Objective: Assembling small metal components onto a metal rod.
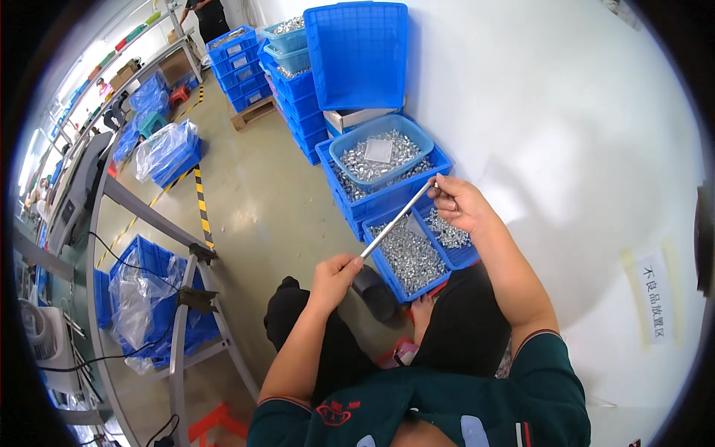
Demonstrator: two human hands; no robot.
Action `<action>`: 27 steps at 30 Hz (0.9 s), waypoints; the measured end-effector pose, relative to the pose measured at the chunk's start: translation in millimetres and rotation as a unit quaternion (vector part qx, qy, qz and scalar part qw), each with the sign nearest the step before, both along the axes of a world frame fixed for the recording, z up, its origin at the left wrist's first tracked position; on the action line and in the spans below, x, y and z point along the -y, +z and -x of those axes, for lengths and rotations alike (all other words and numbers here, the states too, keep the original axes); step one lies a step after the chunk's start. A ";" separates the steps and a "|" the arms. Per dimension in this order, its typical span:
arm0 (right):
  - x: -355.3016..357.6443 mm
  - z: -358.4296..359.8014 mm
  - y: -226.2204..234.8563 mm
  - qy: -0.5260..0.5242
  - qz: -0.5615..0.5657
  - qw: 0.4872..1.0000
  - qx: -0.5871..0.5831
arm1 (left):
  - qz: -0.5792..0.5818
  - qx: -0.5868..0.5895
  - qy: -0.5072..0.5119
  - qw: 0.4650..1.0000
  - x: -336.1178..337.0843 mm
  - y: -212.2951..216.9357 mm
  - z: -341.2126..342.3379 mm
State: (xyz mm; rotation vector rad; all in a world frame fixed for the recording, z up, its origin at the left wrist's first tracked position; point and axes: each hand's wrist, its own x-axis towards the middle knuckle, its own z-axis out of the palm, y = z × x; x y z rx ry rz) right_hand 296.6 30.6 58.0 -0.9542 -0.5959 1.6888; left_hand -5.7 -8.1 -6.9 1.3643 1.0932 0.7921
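Observation:
A thin silvery metal rod (396,219) slants up to the right between my hands. My left hand (334,280) is closed round its lower end. At its upper end, the fingers of my right hand (458,203) pinch the tip; whether a small part sits there is too small to tell. Below the rod stands a blue divided bin (406,296) with many small shiny metal parts (408,257) in one compartment and more in the other. Just beyond my right hand, a light blue tub (426,134) of similar parts rests on a larger blue crate (350,205).
Against the white wall (566,149) stand stacked blue crates (298,112) and an upright blue bin (357,56). A metal-framed bench (141,212) runs along the left, with plastic-covered blue crates (153,298) beneath it. A person (212,21) stands far back.

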 end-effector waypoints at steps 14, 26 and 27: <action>3.2 18.7 8.3 -0.022 0.031 0.991 -0.126 | 0.012 0.029 -0.010 0.999 0.1 -7.9 -2.9; 4.6 10.5 11.5 0.047 0.020 0.992 -0.111 | -0.012 -0.001 0.005 1.000 5.1 -4.8 -3.5; 4.8 14.4 11.2 0.048 0.019 0.992 -0.112 | -0.022 0.012 0.010 1.000 5.1 -7.3 -3.9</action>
